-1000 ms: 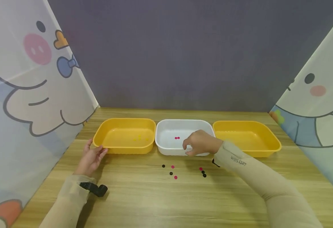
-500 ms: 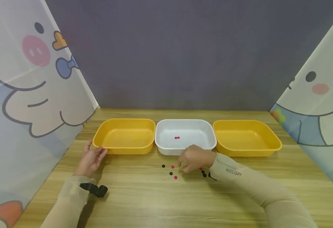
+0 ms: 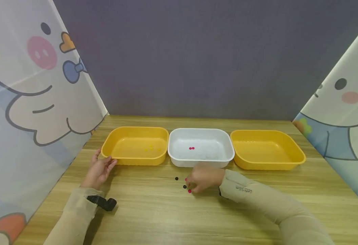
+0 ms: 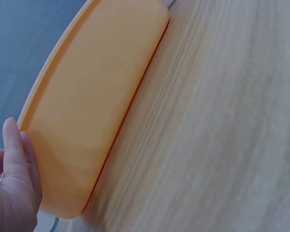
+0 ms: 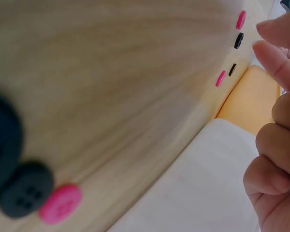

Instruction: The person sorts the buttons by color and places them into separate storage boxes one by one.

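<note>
In the head view, my left hand (image 3: 98,172) rests at the front left corner of a yellow tray (image 3: 136,161). Its straight fingers (image 4: 14,150) lie against the wall and rim in the left wrist view. My right hand (image 3: 204,177) hovers low in front of a white tray (image 3: 179,162), thumb and index finger extended, the other fingers curled. Nothing shows between the two tips. Close by lie a pink button (image 3: 189,191), a black button (image 3: 185,186), another pink button (image 5: 221,79) and another black button (image 3: 176,178).
A second yellow tray (image 3: 267,165) stands right of the white one. Several small yellow pieces (image 3: 151,149) lie in the left tray, two pink buttons (image 3: 191,148) in the white tray. Another pink button (image 5: 61,203) lies beside black ones in the right wrist view. A grey panel (image 3: 179,61) stands behind.
My right hand has come down from over the white tray's front rim and moved left, to the group of buttons on the table. My left hand stays at the yellow tray's corner.
</note>
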The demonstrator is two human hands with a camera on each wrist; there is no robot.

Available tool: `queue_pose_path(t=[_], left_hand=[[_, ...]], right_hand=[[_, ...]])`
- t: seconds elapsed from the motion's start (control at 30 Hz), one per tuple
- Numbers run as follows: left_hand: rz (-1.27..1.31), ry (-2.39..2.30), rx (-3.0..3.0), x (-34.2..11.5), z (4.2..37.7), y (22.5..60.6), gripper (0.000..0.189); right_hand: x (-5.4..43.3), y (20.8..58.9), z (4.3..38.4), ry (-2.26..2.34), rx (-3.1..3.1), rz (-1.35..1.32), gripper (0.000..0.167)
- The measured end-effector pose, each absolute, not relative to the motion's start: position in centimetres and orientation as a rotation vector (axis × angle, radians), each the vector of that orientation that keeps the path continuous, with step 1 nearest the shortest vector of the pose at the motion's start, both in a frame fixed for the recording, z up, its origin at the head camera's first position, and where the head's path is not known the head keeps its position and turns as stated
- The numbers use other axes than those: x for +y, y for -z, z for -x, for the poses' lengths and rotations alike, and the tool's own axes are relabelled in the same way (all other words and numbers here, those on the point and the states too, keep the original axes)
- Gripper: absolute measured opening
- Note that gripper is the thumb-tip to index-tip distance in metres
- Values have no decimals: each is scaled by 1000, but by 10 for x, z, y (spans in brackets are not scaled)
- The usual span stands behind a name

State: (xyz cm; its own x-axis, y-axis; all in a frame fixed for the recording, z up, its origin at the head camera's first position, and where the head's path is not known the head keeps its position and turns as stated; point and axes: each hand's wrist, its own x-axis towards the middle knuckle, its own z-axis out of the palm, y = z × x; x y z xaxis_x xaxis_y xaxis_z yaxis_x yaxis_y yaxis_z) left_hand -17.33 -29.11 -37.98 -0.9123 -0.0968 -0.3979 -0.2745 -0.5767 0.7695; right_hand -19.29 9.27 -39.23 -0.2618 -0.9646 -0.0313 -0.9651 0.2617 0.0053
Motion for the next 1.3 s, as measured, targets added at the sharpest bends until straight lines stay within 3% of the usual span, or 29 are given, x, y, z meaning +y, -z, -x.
queue_pose_path(t=[1.3], left_hand=[[603, -2645, 1403, -290, 175, 380, 82]], right_hand=[[71, 391, 186, -331, 2492, 1722, 8]])
